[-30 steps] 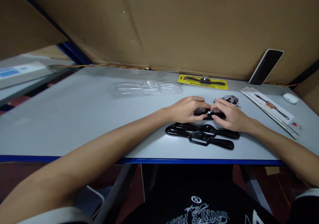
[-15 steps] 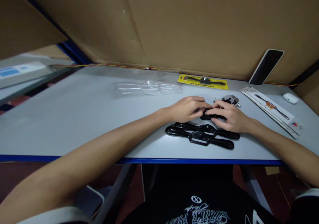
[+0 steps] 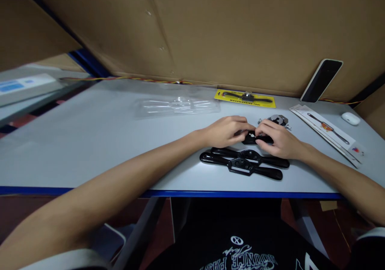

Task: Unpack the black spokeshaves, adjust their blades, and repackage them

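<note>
A black spokeshave body (image 3: pixel 255 138) is gripped between the left hand (image 3: pixel 225 131) and right hand (image 3: pixel 278 138), just beyond 2 others (image 3: pixel 243 162) on the table (image 3: pixel 90 142). Since 0.5 s ago, the right fingertips (image 3: pixel 261 133) have been shifted slightly toward its middle; adjustment seems underway.

black spokeshaves (image 3: pixel 242 162), yellow card (image 3: pixel 244 98), grey table (image 3: pixel 99 142)
</note>
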`<action>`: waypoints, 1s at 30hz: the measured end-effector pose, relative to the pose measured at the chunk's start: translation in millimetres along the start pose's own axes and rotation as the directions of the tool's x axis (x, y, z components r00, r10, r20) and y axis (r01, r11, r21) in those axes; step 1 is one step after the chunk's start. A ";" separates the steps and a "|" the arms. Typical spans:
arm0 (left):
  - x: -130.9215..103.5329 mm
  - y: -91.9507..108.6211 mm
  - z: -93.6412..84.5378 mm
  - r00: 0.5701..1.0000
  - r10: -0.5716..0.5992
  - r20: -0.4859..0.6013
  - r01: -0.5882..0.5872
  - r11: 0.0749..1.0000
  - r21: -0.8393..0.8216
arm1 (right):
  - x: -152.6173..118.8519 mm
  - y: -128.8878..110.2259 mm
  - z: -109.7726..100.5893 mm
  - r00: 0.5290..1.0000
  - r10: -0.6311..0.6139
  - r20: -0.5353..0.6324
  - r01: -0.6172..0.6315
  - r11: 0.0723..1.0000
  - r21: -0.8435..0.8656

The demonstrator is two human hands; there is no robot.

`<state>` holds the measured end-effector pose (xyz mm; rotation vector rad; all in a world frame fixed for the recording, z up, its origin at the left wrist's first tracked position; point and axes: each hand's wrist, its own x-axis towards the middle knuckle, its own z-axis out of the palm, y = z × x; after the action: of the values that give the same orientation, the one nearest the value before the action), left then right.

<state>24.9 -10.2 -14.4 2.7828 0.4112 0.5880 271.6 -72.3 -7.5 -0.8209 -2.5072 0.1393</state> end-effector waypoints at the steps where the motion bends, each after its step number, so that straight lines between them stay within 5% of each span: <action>1: 0.0 0.0 0.1 1.000 0.000 -0.001 0.000 1.000 0.001 | -0.3 0.3 0.2 1.000 -0.012 0.002 0.012 1.000 -0.003; 7: -1.0 -0.5 -0.2 1.000 0.006 -0.002 -0.006 1.000 0.002 | -1.8 2.5 0.5 0.997 -0.081 0.013 0.081 0.997 -0.017; 30: -0.6 -0.5 0.5 1.000 0.002 0.004 -0.002 1.000 -0.004 | -0.2 -1.5 -0.4 0.999 0.050 0.015 -0.051 0.996 0.071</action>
<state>24.5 -10.0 -15.2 2.7806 0.4067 0.5828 271.2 -73.6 -6.8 -0.8576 -2.4788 0.2507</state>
